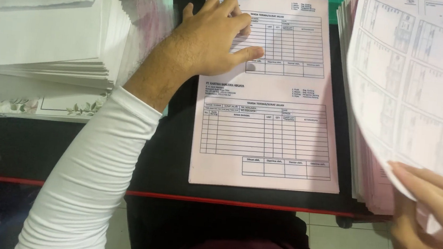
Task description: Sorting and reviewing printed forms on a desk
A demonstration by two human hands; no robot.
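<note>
Pink form stack (265,144) was pinned flat by left hand (210,38); sheet (412,77) pinched by right hand (433,212) was bowed, so creasing or slipping was judged likely.

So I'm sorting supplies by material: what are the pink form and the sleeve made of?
The pink form looks like thin matte paper: it lies flat, printed with ruled tables. The white sleeve on the left hand seems a stretchy knit fabric, finely ribbed and snug.
</note>
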